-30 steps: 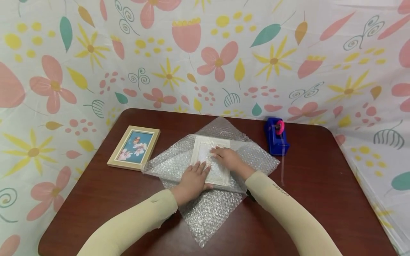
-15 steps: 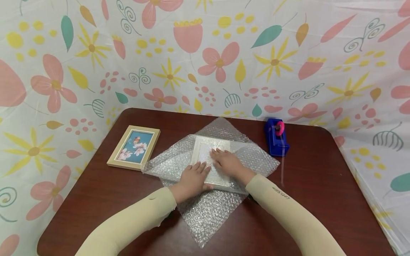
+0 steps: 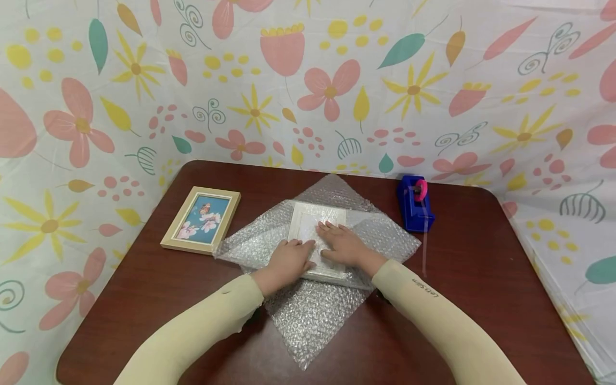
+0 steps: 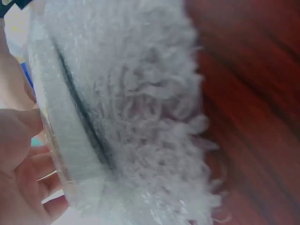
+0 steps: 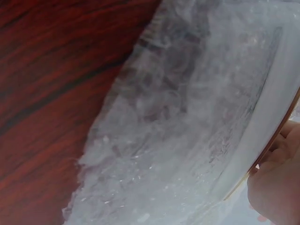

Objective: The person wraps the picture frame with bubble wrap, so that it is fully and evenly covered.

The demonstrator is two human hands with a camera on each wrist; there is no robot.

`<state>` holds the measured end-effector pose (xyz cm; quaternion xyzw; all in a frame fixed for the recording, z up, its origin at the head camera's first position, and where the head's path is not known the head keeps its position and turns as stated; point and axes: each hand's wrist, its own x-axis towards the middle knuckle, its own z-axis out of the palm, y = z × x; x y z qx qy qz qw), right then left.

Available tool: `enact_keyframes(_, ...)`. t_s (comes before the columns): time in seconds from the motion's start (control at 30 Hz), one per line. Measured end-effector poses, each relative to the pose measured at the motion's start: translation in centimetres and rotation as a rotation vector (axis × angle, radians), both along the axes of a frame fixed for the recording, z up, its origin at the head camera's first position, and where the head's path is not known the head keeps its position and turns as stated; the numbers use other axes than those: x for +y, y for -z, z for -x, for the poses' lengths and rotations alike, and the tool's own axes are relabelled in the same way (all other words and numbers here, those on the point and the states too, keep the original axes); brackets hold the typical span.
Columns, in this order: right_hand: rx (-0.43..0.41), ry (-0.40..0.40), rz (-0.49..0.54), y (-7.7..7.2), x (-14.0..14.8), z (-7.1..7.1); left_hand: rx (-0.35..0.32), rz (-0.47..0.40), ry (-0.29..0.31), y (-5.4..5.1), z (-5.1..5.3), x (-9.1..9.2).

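A white picture frame (image 3: 317,207) lies on a sheet of bubble wrap (image 3: 308,326) set cornerwise on the table, with side flaps folded over it. My left hand (image 3: 287,263) rests on the wrapped frame's left part, its fingers loosely bent. Flat on the middle of the frame lies my right hand (image 3: 344,245), fingers extended. In the left wrist view, the left hand (image 4: 23,164) is by the edge of the wrapped frame (image 4: 70,126). The right wrist view shows part of the right hand (image 5: 276,180) beside the frame's edge (image 5: 267,122).
A tan picture frame (image 3: 231,214) with a flower picture lies to the left, touching or nearly touching the wrap's left corner. At the back right stands a blue tape dispenser (image 3: 411,214) with a pink roll (image 3: 421,190); a clear tape strip hangs from it. A patterned cloth (image 3: 332,123) rises behind the table (image 3: 481,299).
My left hand's fingers have bent more, and its thumb has moved up from the near edge of the frame. My right hand has shifted slightly and spread its thumb. The wrap stays put.
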<state>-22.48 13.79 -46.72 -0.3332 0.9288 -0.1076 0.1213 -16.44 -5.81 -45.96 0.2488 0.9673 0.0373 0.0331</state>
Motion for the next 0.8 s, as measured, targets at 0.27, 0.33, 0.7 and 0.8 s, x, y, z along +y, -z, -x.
enact_keyframes(0.27, -0.033, 0.012, 0.016, -0.1, 0.2, 0.0, 0.042, -0.064, -0.018, -0.2, 0.5, 0.6)
enact_keyframes(0.33, -0.035, 0.013, 0.017, -0.1, 0.2, 0.1, 0.023, -0.053, -0.011, -0.3, 0.7, 0.5)
enact_keyframes(0.7, -0.007, 0.017, 0.025, 0.3, 0.1, 0.4, -0.135, 0.092, 0.115, 0.0, 2.4, 0.1)
enact_keyframes(0.8, -0.023, 0.018, 0.048, 0.1, 0.0, 0.3, -0.158, 0.094, 0.115, 0.0, 2.5, 0.0)
